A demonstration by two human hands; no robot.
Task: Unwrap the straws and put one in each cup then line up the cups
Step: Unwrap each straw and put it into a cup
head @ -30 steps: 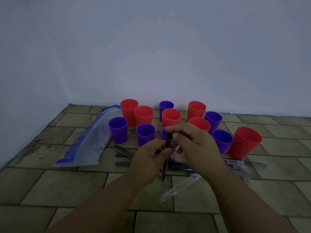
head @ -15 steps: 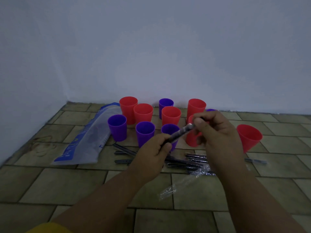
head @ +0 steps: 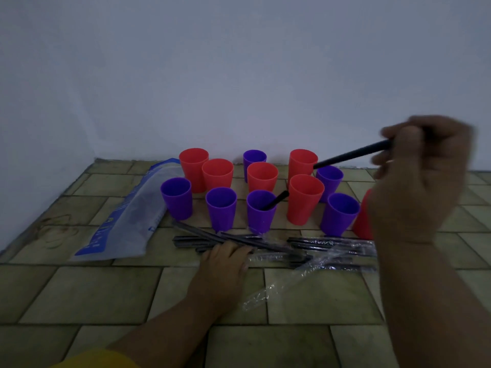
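In my right hand [head: 417, 181] straw [head: 350, 156]: black plastic, matt, smooth. Red cups [head: 304, 205] and purple cups [head: 221, 211]: smooth plastic, soft dull sheen. Wrapped straws [head: 332, 245] on floor: thin clear film, glossy, crinkled. Empty wrapper [head: 281, 288]: same clear film, wrinkled. Bag [head: 125, 227]: translucent plastic, blue print, slightly shiny. Floor tiles [head: 93, 293]: stone-like, matt, bit rough. Wall [head: 239, 75]: painted, matt, smooth. My sleeve [head: 101, 359]: yellow cloth.
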